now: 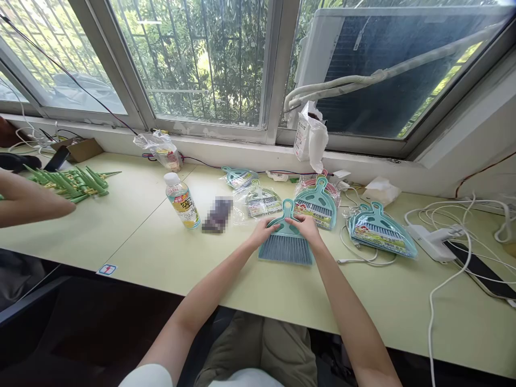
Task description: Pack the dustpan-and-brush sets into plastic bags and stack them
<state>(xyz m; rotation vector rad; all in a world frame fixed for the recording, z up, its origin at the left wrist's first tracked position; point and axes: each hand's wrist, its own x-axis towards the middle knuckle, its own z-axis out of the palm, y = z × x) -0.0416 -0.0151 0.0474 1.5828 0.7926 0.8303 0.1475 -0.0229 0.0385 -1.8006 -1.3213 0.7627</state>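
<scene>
A small teal dustpan and brush set (285,248) with grey bristles rests on the table in front of me, its handle pointing away. My left hand (261,233) grips its left edge, the thumb lying on top. On the opposite side my right hand (307,229) closes around the upper right edge near the handle. Just beyond the right hand lies a plastic-wrapped teal set (318,204) with a printed label, overlapping a pink one (322,180). Further wrapped sets lie behind my left hand, among them a cream-handled one (262,203) and a teal one (239,177).
A stack of wrapped sets (381,231) lies at right, beside a power strip (435,242), white cables and a phone (484,269). A drink bottle (182,201) and a blurred dark item (217,215) stand left. Another person's arm (36,199) reaches near green pointed items (76,181).
</scene>
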